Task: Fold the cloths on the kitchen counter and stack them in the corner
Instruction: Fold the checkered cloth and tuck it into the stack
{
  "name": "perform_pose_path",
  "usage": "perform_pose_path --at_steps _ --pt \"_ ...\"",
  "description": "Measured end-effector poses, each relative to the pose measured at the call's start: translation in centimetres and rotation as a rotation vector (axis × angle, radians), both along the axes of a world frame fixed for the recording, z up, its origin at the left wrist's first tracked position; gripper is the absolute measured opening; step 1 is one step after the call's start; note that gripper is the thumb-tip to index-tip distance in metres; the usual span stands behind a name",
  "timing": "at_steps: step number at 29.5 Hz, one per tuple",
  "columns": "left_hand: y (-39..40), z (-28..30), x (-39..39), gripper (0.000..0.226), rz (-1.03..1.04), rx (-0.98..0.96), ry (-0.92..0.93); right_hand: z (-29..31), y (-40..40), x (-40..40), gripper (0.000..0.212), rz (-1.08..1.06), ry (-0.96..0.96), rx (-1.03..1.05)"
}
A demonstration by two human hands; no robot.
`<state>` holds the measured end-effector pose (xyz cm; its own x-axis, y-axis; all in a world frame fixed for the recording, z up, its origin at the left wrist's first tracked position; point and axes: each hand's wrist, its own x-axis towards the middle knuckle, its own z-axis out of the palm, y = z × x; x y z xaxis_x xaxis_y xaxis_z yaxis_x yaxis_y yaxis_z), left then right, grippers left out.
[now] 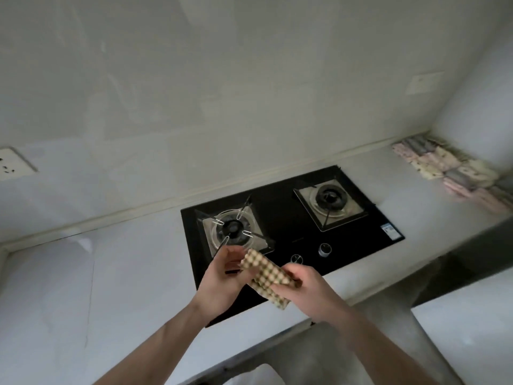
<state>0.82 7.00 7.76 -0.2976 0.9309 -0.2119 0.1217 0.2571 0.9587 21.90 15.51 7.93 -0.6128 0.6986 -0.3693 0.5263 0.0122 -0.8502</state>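
Observation:
A small checked cloth [267,276], beige with dark dots, is held folded in the air above the front edge of the black hob. My left hand [222,276] holds its upper left end with curled fingers. My right hand [306,290] grips its lower right end. Folded cloths [449,170] in pink, grey and cream lie in rows along the right wall, reaching into the far right corner of the grey counter [125,287].
A black two-burner gas hob [291,232] is set into the counter, with two knobs [324,250] at its front. A wall socket [12,163] sits at the far left. The counter's front edge runs diagonally below my arms.

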Motion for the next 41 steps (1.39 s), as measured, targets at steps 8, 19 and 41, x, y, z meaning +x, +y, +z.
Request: perform_pose_path --at_steps 8,19,41 --pt "7.0 0.8 14.8 0.047 -0.213 -0.167 -0.191 1.8 5.1 14.0 0.018 -0.165 -0.026 0.106" --pt "19.6 1.2 28.7 0.019 -0.163 -0.121 -0.308 1.5 11.3 26.8 0.018 -0.532 -0.059 0.009" --pt "44.6 -3.1 39.8 0.019 -0.218 -0.223 -0.198 -3.7 34.0 46.3 0.032 -0.801 -0.107 -0.075"
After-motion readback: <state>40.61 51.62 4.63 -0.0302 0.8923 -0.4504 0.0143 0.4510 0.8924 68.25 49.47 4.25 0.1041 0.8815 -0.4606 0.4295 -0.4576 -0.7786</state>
